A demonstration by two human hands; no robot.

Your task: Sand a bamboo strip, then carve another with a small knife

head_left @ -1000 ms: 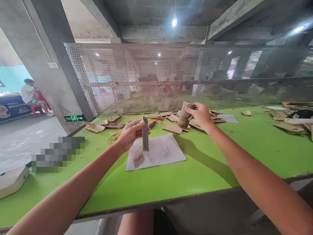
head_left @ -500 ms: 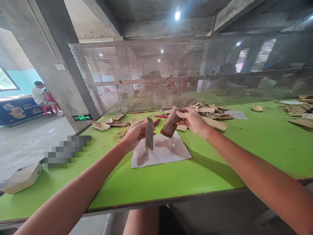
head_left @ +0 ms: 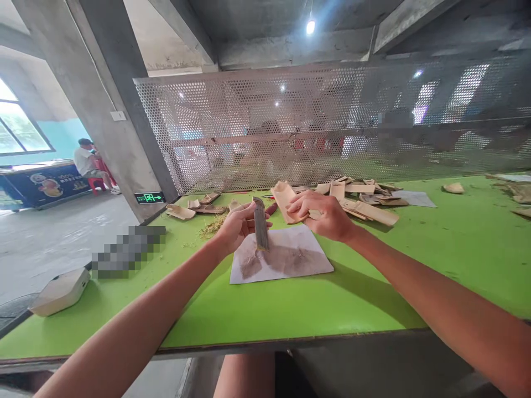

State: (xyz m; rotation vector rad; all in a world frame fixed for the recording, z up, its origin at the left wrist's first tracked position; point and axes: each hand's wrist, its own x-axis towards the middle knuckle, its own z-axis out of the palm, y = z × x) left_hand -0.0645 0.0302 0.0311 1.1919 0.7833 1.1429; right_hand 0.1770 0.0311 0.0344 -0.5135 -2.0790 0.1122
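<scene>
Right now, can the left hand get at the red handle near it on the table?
Probably yes: the red handle lies just past the left hand, nothing between them, though that hand holds a dark strip.

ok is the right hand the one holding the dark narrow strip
No, the left hand holds the dark bamboo strip upright, while the right hand is on a pale curved bamboo piece.

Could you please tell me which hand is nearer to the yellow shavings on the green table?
Left. The left hand sits just right of the shavings, holding a bamboo strip; the right hand is farther right, past that strip.
</scene>
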